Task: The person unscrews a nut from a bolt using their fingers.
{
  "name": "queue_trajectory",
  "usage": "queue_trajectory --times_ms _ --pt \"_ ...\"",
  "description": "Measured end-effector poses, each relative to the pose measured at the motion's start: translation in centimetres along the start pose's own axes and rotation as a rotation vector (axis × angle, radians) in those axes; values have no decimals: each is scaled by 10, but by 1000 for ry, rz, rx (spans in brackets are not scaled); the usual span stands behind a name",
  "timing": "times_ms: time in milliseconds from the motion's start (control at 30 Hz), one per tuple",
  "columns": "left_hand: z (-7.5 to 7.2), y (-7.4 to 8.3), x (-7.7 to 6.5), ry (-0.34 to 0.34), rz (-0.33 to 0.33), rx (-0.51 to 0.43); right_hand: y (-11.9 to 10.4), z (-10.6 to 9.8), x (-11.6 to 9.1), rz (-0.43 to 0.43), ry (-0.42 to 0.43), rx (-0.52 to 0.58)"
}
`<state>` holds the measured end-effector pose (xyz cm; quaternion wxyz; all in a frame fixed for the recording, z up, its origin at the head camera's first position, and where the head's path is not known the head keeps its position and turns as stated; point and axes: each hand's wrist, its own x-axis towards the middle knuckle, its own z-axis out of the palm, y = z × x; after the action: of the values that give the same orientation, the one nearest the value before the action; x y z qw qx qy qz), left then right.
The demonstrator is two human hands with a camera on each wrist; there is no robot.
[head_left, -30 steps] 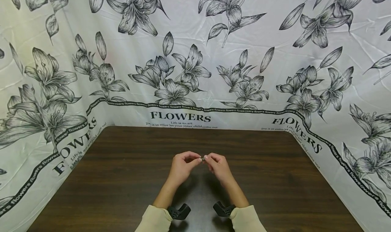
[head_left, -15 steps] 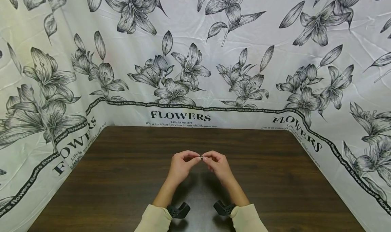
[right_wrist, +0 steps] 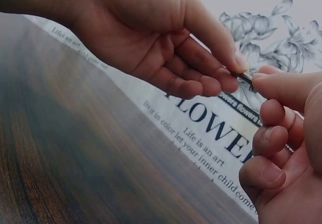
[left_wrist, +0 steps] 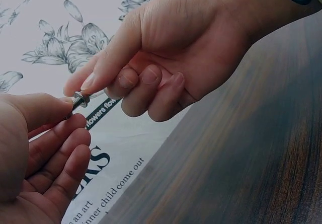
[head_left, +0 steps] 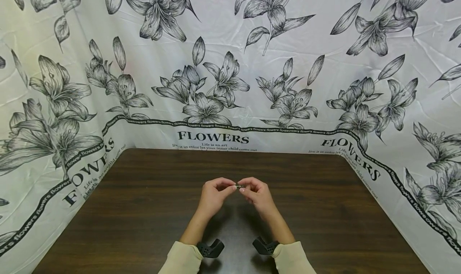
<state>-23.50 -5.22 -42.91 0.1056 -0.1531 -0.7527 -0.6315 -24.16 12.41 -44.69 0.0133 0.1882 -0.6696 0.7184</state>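
A small metal bolt (head_left: 239,186) with a threaded shank is held level between both hands, above the table. My left hand (head_left: 212,196) pinches one end between thumb and index finger. With thumb and index finger, my right hand (head_left: 257,196) pinches the other end. In the left wrist view a ring-like piece, a nut or flange, sits on the bolt (left_wrist: 79,100) close to the right fingertips; which it is I cannot tell. The right wrist view shows only a short stretch of the bolt (right_wrist: 245,77) between the thumbs. Fingertips hide both ends.
Below the hands is a dark brown wooden table (head_left: 144,210). A white cloth (head_left: 216,105) printed with black lilies and lettering stands behind it and along both sides. Each wrist wears a black device (head_left: 211,249).
The right fingertips have drawn slightly away to the right from the left ones, so more of the bolt shows between them. The left hand stays nearly still.
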Motion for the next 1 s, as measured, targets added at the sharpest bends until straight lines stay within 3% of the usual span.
queue_trajectory --times_ms 200,433,700,767,933,1000 --pt "0 1 0 5 0 -5 -2 1 0 13 16 -6" --pt "1 1 0 -8 -7 3 -5 4 1 102 62 -98" --pt "1 1 -1 -35 2 23 -3 2 1 152 27 -137" --pt "2 -3 0 -33 2 24 -3 1 1 151 20 -128" --pt "4 -30 5 -30 -7 6 -4 1 0 140 23 -107" --pt "2 -27 5 -35 -6 5 -4 1 0 138 28 -97"
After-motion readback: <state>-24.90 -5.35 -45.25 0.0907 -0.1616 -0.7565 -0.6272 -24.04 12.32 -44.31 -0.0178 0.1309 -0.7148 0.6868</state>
